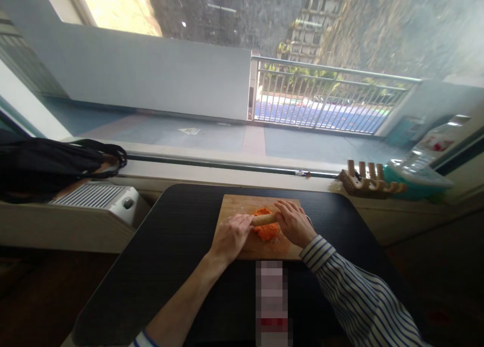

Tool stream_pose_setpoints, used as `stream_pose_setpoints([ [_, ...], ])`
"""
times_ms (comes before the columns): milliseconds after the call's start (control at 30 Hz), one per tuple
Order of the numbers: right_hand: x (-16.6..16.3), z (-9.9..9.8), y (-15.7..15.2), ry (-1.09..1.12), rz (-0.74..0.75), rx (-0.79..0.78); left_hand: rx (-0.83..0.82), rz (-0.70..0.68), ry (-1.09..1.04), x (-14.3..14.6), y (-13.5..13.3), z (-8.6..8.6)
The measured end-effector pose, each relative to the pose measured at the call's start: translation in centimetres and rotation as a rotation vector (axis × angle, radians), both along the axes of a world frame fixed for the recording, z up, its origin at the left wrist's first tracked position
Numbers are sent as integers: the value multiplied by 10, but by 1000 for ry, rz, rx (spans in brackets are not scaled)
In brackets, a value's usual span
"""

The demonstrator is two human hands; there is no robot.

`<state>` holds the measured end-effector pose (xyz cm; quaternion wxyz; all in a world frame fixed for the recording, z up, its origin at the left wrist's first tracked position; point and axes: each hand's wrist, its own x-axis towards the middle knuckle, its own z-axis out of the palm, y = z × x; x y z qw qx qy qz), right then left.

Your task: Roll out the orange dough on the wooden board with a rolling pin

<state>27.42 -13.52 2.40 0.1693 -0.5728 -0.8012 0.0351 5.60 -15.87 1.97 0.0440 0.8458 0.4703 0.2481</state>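
Observation:
A wooden rolling pin [263, 219] lies across a flattened piece of orange dough [267, 231] on a wooden cutting board [251, 249]. On the pin's left end rests my left hand [235, 234], its fingers bent over the wood. My right hand [293, 222] covers the right end, fingers together over it. Between the two hands the middle of the pin shows, with dough sticking out above and below it. Pale, flour-like smudges mark the board around the dough. Both ends of the pin are hidden under my hands.
The board lies on a black table [151, 286] below a window. A blurred pinkish object [274, 301] is in front of the board. On the sill are a wooden rack [366, 180], a teal container [419, 183] and a plastic bottle [431, 142]. A black bag [49, 163] sits left, above a white radiator [124, 211].

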Motion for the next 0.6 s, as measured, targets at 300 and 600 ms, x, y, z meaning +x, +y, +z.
stream_pose_setpoints([
  [300,-22,4,65,39,160,-104,-59,225,-83,3,-4,-9],
  [600,-32,-6,80,-39,225,-140,-23,231,-93,1,-1,-15],
])
